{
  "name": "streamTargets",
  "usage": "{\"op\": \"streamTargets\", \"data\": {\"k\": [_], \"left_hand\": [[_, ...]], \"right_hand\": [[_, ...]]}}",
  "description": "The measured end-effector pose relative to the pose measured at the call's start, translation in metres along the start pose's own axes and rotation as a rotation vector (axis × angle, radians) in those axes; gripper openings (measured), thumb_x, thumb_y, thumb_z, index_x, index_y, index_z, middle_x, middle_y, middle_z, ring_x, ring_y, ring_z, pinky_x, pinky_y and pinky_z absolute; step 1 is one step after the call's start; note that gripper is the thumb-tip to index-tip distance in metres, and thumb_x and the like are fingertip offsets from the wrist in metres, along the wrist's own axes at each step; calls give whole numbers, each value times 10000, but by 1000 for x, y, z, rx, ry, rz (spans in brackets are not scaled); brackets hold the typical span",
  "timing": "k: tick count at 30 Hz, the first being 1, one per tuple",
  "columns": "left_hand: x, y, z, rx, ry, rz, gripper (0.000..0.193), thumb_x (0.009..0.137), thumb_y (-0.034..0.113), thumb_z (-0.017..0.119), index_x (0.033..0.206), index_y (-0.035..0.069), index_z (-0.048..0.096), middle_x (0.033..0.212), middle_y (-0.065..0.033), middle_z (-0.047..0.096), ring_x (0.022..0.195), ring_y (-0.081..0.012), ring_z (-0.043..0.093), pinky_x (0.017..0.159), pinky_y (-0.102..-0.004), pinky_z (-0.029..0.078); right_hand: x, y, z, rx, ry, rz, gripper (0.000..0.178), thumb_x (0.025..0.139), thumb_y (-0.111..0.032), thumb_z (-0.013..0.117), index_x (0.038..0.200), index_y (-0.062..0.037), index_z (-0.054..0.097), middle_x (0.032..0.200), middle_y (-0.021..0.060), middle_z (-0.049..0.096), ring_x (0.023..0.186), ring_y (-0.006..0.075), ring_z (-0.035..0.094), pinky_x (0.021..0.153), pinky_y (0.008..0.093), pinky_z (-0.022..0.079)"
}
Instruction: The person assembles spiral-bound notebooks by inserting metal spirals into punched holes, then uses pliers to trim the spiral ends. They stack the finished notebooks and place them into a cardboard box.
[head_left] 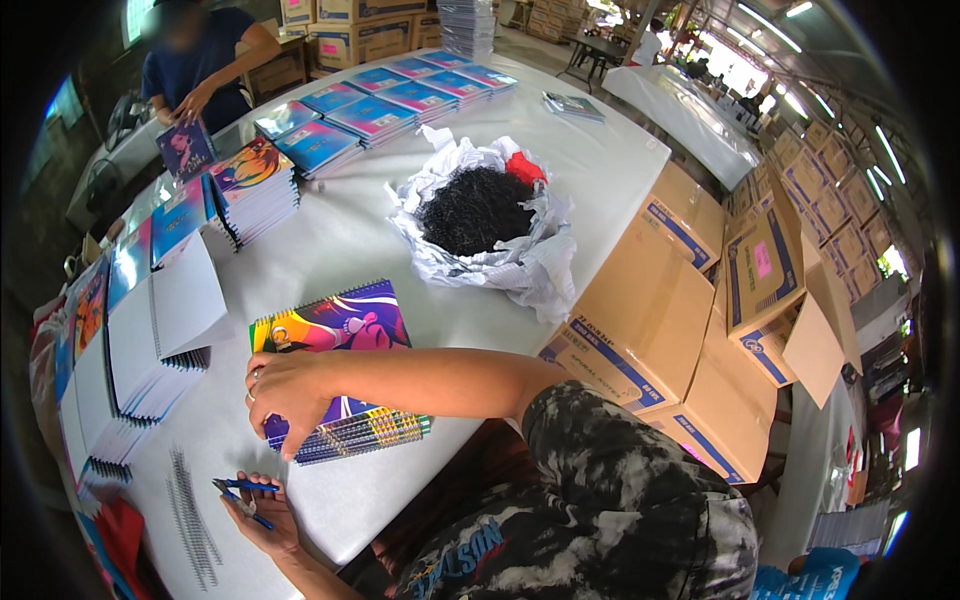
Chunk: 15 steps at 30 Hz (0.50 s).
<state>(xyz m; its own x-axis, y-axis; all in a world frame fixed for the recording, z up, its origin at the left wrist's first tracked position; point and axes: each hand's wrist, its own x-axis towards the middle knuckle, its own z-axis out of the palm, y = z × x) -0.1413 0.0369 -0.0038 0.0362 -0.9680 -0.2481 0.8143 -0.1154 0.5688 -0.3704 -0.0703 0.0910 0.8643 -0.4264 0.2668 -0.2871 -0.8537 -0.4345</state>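
Note:
A stack of spiral notebooks (pixel 365 310) with colourful illustrated covers lies in front of me, with wire coils along its near edge. My right hand (pixel 285 395) reaches across it, fingers and thumb curled around the notebooks' left corner; the forearm hides part of the cover. Lower down, my left hand (pixel 262 512) holds blue-handled pliers (pixel 255 487), their tip pointing left. Left of that hand, several loose metal wire coils (pixel 190 520) rest on the white-covered table (pixel 350 500).
Crumpled white paper (pixel 540 265) surrounds a heap of black wire-like pieces (pixel 475 210). Notebook stacks (pixel 155 310) line the left side, blue ones (pixel 370 115) the far side. Cardboard boxes (pixel 630 310) stand to the right. Across the table a co-worker (pixel 210 60) holds a notebook (pixel 186 150).

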Motion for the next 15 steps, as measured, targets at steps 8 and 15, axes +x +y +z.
{"op": "streamTargets", "data": {"k": [8,15], "left_hand": [[2,0,-6,3,-75,-7,458,937,426,430,1086,-1,501,927,-100,526,863,-202,510,820,-315,441],[-2,1,1,-6,16,13,464,932,422,445,1105,-6,491,938,-111,505,866,-202,507,805,-330,456]], "right_hand": [[-1,0,-1,-31,-12,-4,403,590,-453,716,861,-156,695,855,29,642,1010,254,527,1004,390,249],[-1,-1,1,-24,8,-27,386,598,-445,710,857,-159,697,855,20,645,982,228,535,996,390,250]]}}
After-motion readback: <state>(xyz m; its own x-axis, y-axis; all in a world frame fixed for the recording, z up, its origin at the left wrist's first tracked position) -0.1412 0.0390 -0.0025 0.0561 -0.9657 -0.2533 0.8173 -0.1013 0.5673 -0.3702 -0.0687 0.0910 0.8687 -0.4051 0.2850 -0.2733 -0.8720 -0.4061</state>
